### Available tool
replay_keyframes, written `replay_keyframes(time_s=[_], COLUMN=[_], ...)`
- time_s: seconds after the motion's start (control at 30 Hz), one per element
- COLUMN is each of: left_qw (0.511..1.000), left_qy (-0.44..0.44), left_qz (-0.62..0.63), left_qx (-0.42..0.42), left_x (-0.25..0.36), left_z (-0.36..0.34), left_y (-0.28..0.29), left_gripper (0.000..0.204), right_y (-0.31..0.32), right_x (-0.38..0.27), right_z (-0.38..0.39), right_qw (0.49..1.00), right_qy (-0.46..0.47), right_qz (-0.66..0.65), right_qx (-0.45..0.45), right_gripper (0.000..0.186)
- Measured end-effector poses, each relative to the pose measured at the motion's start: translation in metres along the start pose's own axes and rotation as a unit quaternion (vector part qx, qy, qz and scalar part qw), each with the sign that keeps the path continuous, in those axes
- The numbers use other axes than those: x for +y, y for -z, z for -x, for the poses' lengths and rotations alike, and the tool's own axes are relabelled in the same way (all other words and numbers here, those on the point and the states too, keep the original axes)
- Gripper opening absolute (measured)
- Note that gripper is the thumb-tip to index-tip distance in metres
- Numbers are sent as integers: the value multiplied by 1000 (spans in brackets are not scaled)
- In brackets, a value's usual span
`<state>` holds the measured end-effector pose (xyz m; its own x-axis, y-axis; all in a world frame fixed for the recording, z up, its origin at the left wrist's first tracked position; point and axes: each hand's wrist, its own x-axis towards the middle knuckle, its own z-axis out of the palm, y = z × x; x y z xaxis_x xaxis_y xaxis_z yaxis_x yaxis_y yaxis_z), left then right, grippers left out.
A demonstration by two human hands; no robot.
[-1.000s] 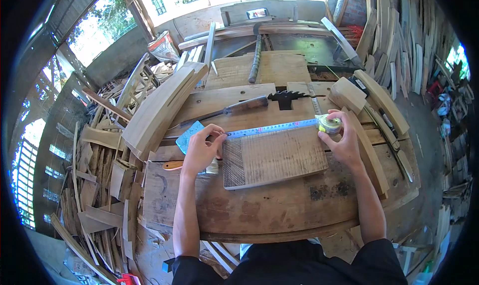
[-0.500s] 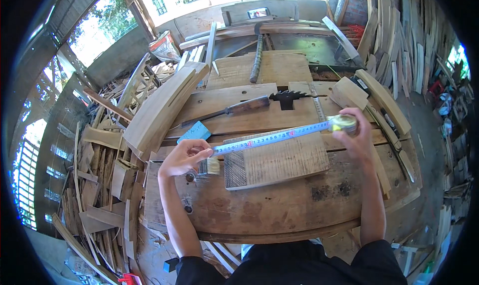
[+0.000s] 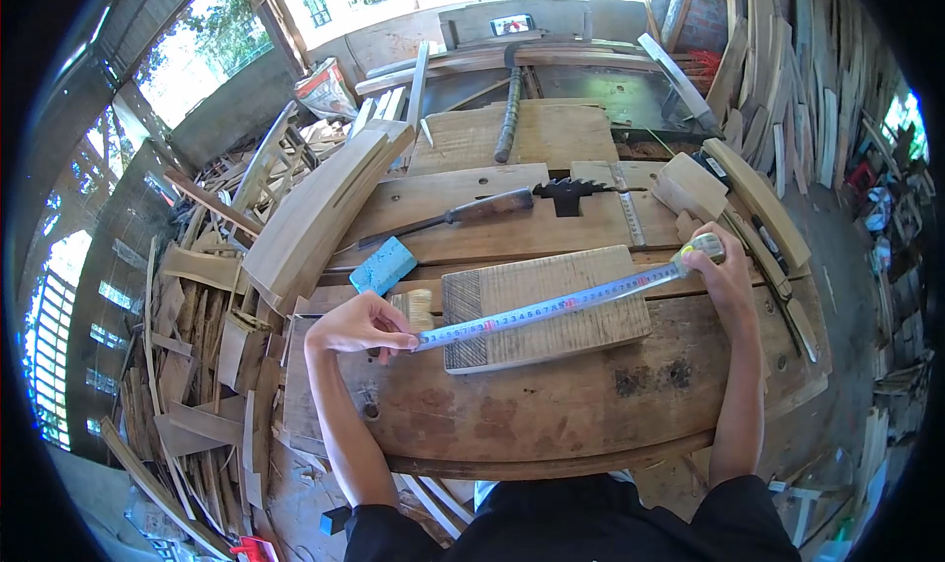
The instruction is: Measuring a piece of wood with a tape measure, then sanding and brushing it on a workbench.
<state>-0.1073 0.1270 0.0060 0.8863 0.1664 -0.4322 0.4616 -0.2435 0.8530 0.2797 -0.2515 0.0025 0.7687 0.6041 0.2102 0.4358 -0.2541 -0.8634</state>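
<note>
My left hand [image 3: 359,328] pinches the free end of a steel tape [image 3: 522,311] at the board's left. My right hand [image 3: 724,281] grips the yellowish tape case [image 3: 703,250] at the upper right. The extended tape slopes across a wooden board [image 3: 551,329] that has a hatched left end. A blue block [image 3: 382,265] and a brush [image 3: 418,303], partly hidden by my left hand, lie beside the board. Behind them lie a wooden-handled chisel [image 3: 487,207] and a black toothed blade [image 3: 568,187] on the workbench [image 3: 532,424].
Long shaped timbers [image 3: 315,213] lie at the bench's left, with a wooden mallet [image 3: 689,183] and more lengths [image 3: 755,196] at the right. A long tool [image 3: 510,119] with a wrapped handle rests farther back. Offcut piles [image 3: 197,405] surround the bench; a phone [image 3: 511,26] stands at the back.
The tape has left the board's far edge and now crosses its middle, more stretched out. My left hand has moved left and toward me; my right hand has moved right.
</note>
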Motion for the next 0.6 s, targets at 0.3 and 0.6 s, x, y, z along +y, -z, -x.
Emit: replay_keyframes(time_s=[0.3, 0.6], left_qw=[998, 996], left_qy=[9, -27], left_qz=[-25, -28], left_qx=[-65, -81], left_x=[4, 13], left_z=[-21, -27], left_y=[-10, -22], left_gripper=[34, 31], right_y=[-10, -14], right_x=[-27, -20], right_z=[10, 10], right_qw=[986, 983], right_qy=[-3, -3], right_qz=[91, 86], right_qx=[-139, -164], right_gripper=[42, 46])
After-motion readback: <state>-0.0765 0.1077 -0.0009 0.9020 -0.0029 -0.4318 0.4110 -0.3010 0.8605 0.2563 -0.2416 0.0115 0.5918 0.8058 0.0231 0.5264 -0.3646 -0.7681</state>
